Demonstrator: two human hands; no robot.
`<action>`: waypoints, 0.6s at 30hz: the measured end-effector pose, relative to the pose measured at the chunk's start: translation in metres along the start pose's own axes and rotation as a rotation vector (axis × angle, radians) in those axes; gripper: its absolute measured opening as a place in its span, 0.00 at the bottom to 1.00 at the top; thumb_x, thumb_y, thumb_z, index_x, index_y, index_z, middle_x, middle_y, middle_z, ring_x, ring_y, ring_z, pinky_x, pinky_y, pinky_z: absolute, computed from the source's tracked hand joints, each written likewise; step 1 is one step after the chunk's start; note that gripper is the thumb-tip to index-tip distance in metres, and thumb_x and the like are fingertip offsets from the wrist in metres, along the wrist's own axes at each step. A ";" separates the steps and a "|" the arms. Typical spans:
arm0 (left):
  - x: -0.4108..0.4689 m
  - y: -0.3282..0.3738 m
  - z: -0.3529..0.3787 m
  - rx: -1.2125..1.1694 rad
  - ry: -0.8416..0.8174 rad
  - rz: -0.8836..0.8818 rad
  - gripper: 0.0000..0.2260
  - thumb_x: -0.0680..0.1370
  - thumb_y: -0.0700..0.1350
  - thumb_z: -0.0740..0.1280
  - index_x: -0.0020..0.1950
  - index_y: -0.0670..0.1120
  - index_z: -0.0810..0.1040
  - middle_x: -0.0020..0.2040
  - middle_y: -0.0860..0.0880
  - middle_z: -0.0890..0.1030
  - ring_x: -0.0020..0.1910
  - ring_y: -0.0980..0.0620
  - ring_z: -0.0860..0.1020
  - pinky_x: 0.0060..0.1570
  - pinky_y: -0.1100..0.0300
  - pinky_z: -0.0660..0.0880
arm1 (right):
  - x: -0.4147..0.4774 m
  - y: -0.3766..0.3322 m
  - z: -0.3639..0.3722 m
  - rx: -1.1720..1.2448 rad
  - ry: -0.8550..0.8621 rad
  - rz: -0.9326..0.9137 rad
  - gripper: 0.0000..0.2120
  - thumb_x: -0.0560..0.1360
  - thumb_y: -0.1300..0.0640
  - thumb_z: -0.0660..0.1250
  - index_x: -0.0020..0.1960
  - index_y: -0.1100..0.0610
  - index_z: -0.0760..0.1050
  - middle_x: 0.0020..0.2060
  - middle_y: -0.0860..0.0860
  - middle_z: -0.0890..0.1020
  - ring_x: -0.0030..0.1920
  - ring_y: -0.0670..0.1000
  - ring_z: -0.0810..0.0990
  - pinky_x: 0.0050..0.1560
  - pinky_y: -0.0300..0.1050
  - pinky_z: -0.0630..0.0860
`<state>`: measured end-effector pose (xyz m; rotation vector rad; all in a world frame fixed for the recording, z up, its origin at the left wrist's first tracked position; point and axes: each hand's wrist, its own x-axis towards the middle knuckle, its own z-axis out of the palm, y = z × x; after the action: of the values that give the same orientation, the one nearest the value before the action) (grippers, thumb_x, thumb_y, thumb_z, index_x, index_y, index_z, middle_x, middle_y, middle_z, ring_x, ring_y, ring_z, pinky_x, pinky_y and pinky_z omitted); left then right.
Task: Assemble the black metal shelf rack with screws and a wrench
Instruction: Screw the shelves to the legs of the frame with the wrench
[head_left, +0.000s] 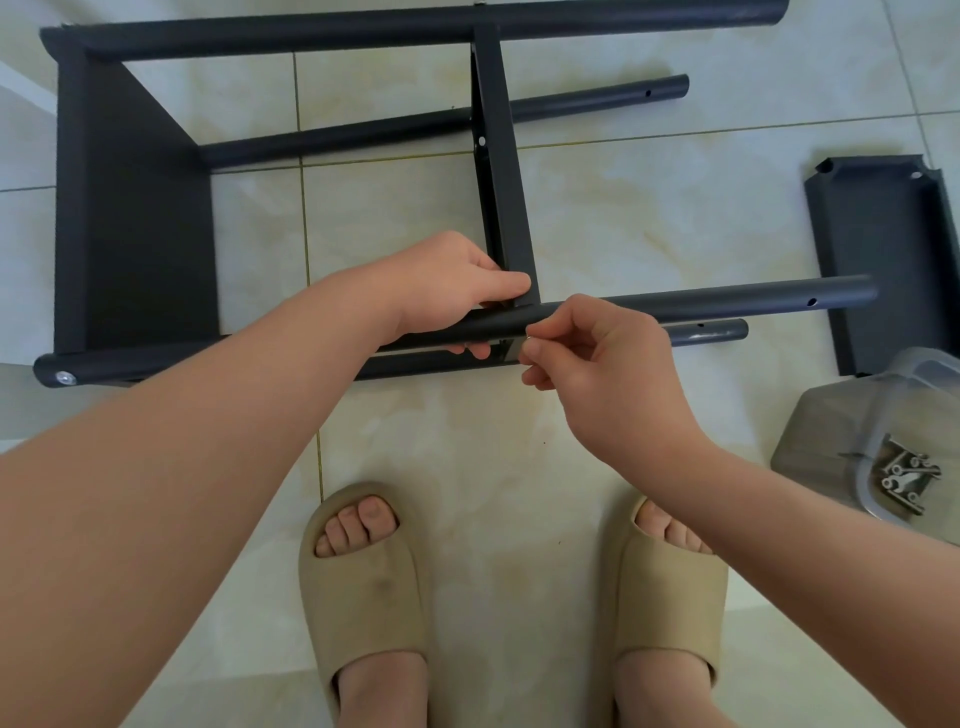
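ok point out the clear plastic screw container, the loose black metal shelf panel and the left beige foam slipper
clear plastic screw container (863, 470): head view, curved rim
loose black metal shelf panel (878, 249): head view, flat middle
left beige foam slipper (363, 587): head view, top strap

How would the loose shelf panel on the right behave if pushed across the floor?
The loose shelf panel looks like folded sheet metal, so probably stiff. Lying flat on the glossy tiled floor, it would likely slide rather than roll.
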<state>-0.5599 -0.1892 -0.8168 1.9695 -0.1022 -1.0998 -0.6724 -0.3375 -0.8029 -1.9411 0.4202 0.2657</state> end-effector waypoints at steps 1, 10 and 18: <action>0.000 0.000 0.000 -0.002 -0.002 0.000 0.16 0.81 0.54 0.65 0.43 0.45 0.82 0.31 0.45 0.84 0.29 0.51 0.82 0.30 0.63 0.77 | 0.000 -0.001 0.000 -0.013 0.000 -0.003 0.10 0.78 0.64 0.69 0.42 0.52 0.78 0.35 0.46 0.84 0.36 0.45 0.85 0.47 0.53 0.83; 0.000 0.001 -0.001 0.000 -0.008 0.000 0.16 0.82 0.54 0.64 0.44 0.43 0.83 0.32 0.45 0.84 0.29 0.51 0.82 0.30 0.63 0.77 | 0.009 -0.007 -0.003 -0.135 -0.055 -0.035 0.08 0.78 0.63 0.69 0.41 0.53 0.78 0.32 0.49 0.84 0.35 0.46 0.84 0.44 0.47 0.81; 0.001 -0.001 -0.001 -0.003 -0.006 0.003 0.16 0.81 0.54 0.64 0.45 0.44 0.83 0.32 0.44 0.84 0.30 0.51 0.83 0.30 0.64 0.77 | 0.005 0.004 -0.003 0.196 -0.073 0.020 0.11 0.78 0.69 0.67 0.42 0.56 0.78 0.32 0.48 0.84 0.34 0.48 0.84 0.41 0.40 0.82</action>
<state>-0.5588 -0.1889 -0.8180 1.9630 -0.1061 -1.1029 -0.6697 -0.3429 -0.8071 -1.7314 0.4025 0.2964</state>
